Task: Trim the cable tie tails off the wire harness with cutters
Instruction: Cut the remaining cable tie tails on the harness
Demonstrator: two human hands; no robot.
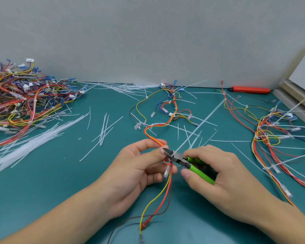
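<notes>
Teal mat-covered table (77,182) meets a plain grey wall. At lower centre, the left hand (139,171) pinches a red-and-yellow wire harness (167,187); the right hand (217,175), fingers wrapped around green-handled cutters (185,160), sets the blades on one long white cable tie tail (201,124). Two harness heaps lie at upper left and right.

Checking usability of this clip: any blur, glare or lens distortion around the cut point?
Head view: even soft lighting, no glare; wide-angle bending at the edges; cutters and both hands fairly sharp; the long cable tie tail looks soft and smeared; the harness pile at far left is slightly soft.
</notes>
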